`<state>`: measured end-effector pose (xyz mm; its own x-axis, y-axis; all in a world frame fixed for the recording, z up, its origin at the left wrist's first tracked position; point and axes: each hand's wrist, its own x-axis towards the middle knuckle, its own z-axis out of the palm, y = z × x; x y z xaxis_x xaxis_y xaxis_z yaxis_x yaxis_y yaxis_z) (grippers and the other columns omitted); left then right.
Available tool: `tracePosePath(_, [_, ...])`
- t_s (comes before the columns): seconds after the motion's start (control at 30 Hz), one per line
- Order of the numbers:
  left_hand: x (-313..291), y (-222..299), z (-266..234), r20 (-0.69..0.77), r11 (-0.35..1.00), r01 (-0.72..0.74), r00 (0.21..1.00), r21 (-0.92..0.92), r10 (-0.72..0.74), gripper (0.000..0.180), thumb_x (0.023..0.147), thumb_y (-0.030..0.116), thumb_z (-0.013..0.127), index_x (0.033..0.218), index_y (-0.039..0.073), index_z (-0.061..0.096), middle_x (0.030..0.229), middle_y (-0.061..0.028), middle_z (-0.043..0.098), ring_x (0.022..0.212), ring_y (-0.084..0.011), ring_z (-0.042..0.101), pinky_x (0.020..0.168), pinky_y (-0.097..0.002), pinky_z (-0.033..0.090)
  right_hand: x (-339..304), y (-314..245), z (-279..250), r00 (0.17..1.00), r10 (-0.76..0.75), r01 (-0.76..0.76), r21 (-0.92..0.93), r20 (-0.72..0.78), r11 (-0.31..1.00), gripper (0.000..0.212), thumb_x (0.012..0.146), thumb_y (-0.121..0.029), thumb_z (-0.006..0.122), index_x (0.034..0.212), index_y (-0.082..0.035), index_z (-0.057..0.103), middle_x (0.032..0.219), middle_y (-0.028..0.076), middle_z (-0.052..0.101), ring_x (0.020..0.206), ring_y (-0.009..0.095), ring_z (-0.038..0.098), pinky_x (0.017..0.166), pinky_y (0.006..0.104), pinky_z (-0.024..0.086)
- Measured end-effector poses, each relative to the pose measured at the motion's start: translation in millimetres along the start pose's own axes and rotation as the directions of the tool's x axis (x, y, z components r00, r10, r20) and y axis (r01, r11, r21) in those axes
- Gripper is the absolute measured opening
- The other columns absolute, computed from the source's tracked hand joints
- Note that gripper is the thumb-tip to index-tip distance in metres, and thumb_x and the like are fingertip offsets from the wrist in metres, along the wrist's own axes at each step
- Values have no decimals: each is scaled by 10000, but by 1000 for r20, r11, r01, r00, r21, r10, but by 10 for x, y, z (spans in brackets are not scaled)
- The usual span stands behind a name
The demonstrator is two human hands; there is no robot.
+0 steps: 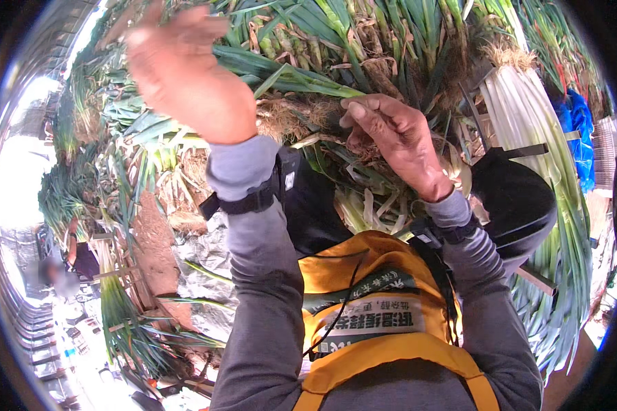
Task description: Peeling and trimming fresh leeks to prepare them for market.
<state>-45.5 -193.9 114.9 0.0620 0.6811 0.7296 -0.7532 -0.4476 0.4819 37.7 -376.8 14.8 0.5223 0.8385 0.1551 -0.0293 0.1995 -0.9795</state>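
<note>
My left hand (188,85) is raised over the heap of long green onions (322,34) at the far left. Motion smears its fingers, so their grip is unclear. My right hand (397,140) hovers above the roots and trimmings, fingers curled and thumb close to the forefinger. A long green leaf (301,81) runs from near my left hand to the fingertips of my right. Whether those fingers pinch it I cannot make out. Beneath them lie dry roots (291,116) and pale stripped leaves (370,209).
A big tied bundle of green onions (528,113), white stalks upward, stands on my right, by blue plastic (579,137). Another tied bundle (113,294) lies at left, near a grey plastic sheet (209,260). Another person's arm (72,243) shows at far left. My yellow apron (370,260) covers my lap.
</note>
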Motion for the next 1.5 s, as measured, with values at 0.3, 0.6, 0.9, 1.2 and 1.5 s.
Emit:
tracePosePath(0.3, [-313,-640,-132,445,550,-441,885,709,137,229,923,268,630,1009,64,685,916,-116,699,784,-260,683,723,-356,525,-29,-97,315,998,-35,27,-159,-44,987,192,936,-114,631,1076,14,658,966,102,674,809,145,621,742,280,510])
tracePosePath(0.6, [-605,-831,-157,569,346,-465,755,815,-326,247,885,323,614,1028,123,634,827,-120,665,746,-365,653,614,-487,509,22,-107,343,941,-338,314,-433,24,845,207,885,-148,686,1030,-3,655,984,161,673,829,298,668,730,333,527])
tracePosePath(0.9, [-818,-947,-51,705,435,-591,359,679,-612,338,886,326,629,1126,92,589,923,-175,631,848,-381,629,715,-528,465,50,-549,222,831,-495,520,-669,253,531,230,809,-92,743,1033,-73,697,853,84,645,704,252,642,646,319,535])
tracePosePath(1.2, [-903,-1027,96,684,345,-766,164,542,-711,251,858,290,656,1005,87,644,809,-131,632,736,-348,661,605,-508,502,1,-582,100,708,-416,679,-712,571,179,361,751,-54,696,1104,-117,659,841,49,567,692,231,631,596,330,524])
tracePosePath(1.5, [-976,-990,159,672,333,-827,71,452,-737,212,861,309,585,928,116,643,827,-108,618,754,-292,650,594,-414,479,82,-698,158,626,-292,752,-659,723,-19,208,746,-72,635,948,-30,608,808,76,514,678,227,603,552,350,483])
